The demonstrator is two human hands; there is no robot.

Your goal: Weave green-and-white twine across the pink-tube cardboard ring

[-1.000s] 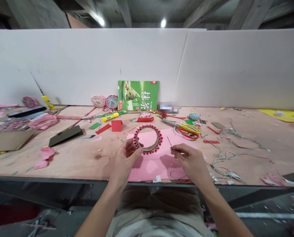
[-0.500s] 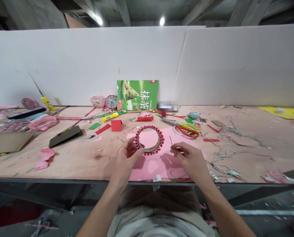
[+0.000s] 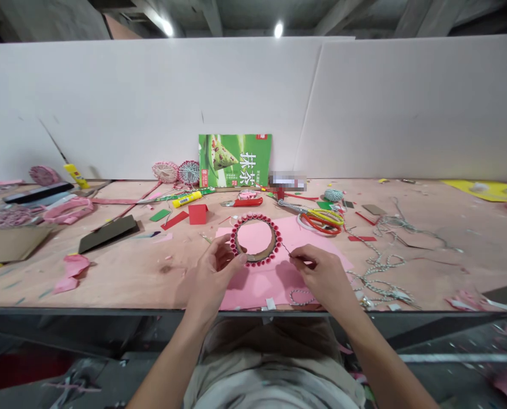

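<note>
My left hand (image 3: 221, 258) is closed on the lower left of a cardboard ring (image 3: 278, 237), its thumb on the inner edge. Small rolled pink paper tubes line the ring's outside all the way round. My right hand (image 3: 317, 267) pinches a thin dark twisted wire (image 3: 285, 249) between thumb and fingertips. The wire's free end points up and left, close to the ring's right side; whether it touches a tube I cannot tell. Beneath both hands lies a sheet of pink paper (image 3: 253, 287), with a loop of striped cord (image 3: 298, 296) near its front edge.
Behind the ring are a red utility knife (image 3: 249, 202), a yellow glue stick (image 3: 187, 199) and scissors with yellow and red handles (image 3: 321, 220). A green package (image 3: 235, 161) leans on the white panel. Tangled cord (image 3: 383, 278) lies to the right, dark folded card (image 3: 108, 234) to the left.
My right hand has moved slightly left, and the wire has tipped from nearly upright toward the ring's right side. My left hand keeps its hold on the ring. The whole view has shifted slightly.
</note>
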